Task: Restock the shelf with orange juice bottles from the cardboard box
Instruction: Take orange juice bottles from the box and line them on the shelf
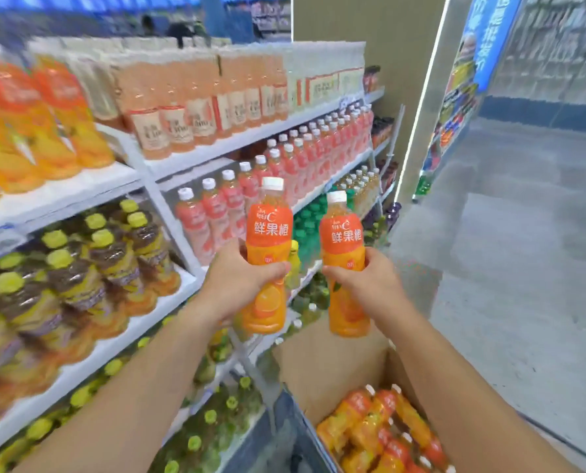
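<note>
Hands apart above the cardboard box (318,370): left hand (240,288) grips left bottle (268,233), right hand (363,285) grips right bottle (342,237), both upright.

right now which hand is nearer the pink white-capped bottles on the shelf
Left. The left hand, gripping one orange juice bottle, is just below-right of the pink bottles; the right hand, gripping a second bottle, is farther right.

My left hand (238,285) and right hand (364,283) are bare. So are my left forearm (141,380) and right forearm (455,387), uncovered down to the lower edge of view. Low between them shows faded blue denim (289,428); whether it is my trouser leg I cannot tell.
</note>
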Demonstrator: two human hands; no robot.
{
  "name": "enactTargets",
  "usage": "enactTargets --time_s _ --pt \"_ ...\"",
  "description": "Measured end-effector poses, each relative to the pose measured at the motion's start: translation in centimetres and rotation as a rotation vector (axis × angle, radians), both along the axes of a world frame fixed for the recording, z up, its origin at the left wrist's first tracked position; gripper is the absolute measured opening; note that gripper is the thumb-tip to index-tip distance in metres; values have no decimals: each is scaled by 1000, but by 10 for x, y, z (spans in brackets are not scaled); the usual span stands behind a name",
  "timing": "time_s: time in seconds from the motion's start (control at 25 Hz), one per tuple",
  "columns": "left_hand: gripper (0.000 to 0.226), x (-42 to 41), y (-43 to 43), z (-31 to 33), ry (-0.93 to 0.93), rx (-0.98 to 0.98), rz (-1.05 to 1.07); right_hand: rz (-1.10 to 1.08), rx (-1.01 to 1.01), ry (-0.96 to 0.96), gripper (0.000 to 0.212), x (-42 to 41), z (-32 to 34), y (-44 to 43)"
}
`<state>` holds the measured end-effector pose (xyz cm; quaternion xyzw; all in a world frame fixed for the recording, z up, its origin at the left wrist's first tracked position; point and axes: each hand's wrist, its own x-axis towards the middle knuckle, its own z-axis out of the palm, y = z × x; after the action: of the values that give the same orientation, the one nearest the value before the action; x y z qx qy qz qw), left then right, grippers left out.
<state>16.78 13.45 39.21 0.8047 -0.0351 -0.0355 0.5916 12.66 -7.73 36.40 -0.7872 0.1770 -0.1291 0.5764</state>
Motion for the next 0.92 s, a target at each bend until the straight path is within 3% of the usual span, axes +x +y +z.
enactTargets --time_s 0.4,0.56,0.68,0.92 --pt "50 -116 252 68 -126 41 564 512 53 -127 37 10 60 244" --pt "47 -158 335 82 -162 41 685 617 60 -175 45 -7 80 341" --pt "54 -187 399 90 -180 55 746 686 61 -200 36 -27 94 410" --pt "48 -238 522 102 -247 93 835 746 103 -261 40 -62 103 544"
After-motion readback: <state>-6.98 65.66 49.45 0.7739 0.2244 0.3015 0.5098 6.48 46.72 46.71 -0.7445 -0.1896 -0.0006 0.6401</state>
